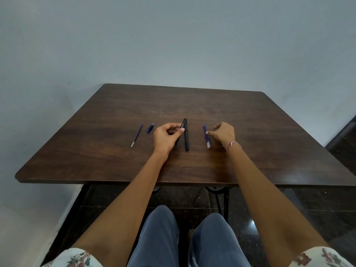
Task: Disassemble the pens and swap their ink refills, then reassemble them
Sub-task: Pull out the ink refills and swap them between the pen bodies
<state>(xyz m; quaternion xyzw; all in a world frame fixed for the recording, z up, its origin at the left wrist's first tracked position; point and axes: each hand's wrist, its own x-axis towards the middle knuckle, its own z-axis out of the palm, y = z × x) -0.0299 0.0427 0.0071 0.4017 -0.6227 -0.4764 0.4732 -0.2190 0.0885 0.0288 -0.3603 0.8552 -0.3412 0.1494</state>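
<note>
Clearly, the left hand [167, 136] is closed on one black barrel [184, 122]: thumb and fingers pinch its middle and hold it tilted. Just right of it is the lying barrel [186, 141], flat on the table [250, 160], and the two upper ends almost meet. Further right of the lying barrel, near it, two refills [207, 141] lie side by side. The right hand [224, 132] has one fingertip touching them, and its other fingers are loosely curled and grip nothing. Left of the lying barrel, beyond the left hand, are a blue cap [150, 128] and then a single refill [137, 134].

I judge that the step is to take one refill for the held barrel. To do it well, roll one refill away from its twin first, so only one is pinched. Turn the barrel's open end toward the right hand, then push the refill in straight, without bending it.

All parts lie well apart from every table edge. Wide wood lies between the lying barrel and the near edge — enough room for both arms, though a thin refill may roll.
</note>
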